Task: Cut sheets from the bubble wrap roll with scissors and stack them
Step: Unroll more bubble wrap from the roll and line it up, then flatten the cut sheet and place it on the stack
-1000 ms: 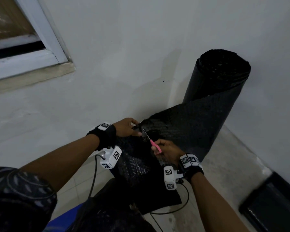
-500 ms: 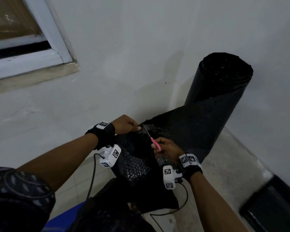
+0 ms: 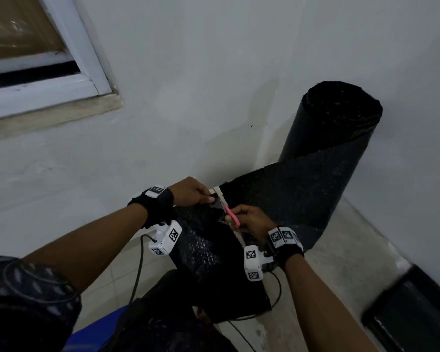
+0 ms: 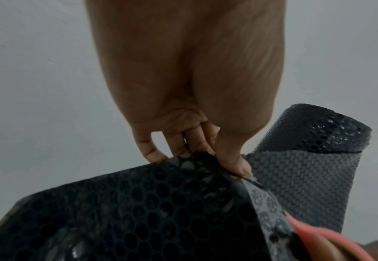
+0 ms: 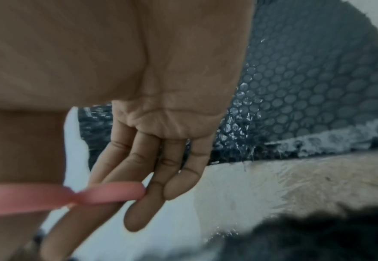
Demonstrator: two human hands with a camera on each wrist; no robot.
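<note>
Since a second ago a pale gap is opening between the cut sheet (image 3: 203, 240) and the bubble wrap roll (image 3: 325, 148) standing in the corner. Left hand (image 3: 191, 191) is pinching the sheet's top corner; right hand (image 3: 252, 221) is working pink scissors (image 3: 232, 216), fingers threaded through the loops. Keeping that corner taut should be helping the blades finish cleanly

The scissors' (image 3: 231, 215) blades are mostly hidden between the two hands, the bubble wrap roll's (image 3: 325, 158) base sits behind its unrolled sheet, and the right wrist view is blurred.
</note>
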